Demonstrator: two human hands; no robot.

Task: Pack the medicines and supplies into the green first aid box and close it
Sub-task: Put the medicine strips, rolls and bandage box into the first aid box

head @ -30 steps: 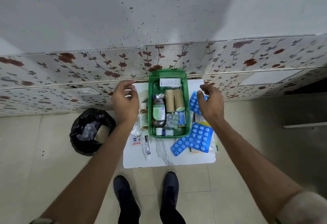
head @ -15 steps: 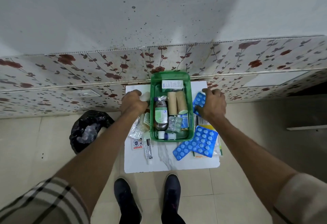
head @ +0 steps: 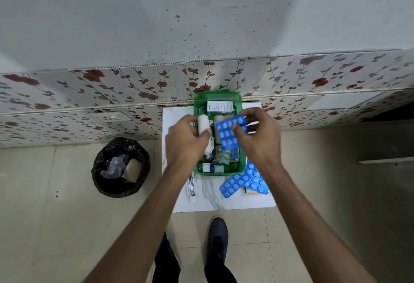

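Observation:
The green first aid box (head: 217,95) stands open on a white marble-look board (head: 226,200) against the wall. Inside lie a white carton (head: 219,106), bottles and foil strips. My left hand (head: 186,141) is shut on a white bandage roll (head: 202,124) above the box's left side. My right hand (head: 257,139) pinches a blue blister pack (head: 229,131) over the box's middle. Two more blue blister packs (head: 245,181) lie on the board at the box's near right corner. A white ointment tube (head: 191,187) lies left of them, partly under my left forearm.
A black-lined waste bin (head: 119,167) with crumpled waste stands on the floor left of the board. Floral wall panels (head: 89,94) rise right behind the box. My dark shoes (head: 217,238) are on the tiled floor just below the board.
Both hands rose from the board beside the box and came together over it. The left one took up the white roll and the right one lifted a blue blister pack.

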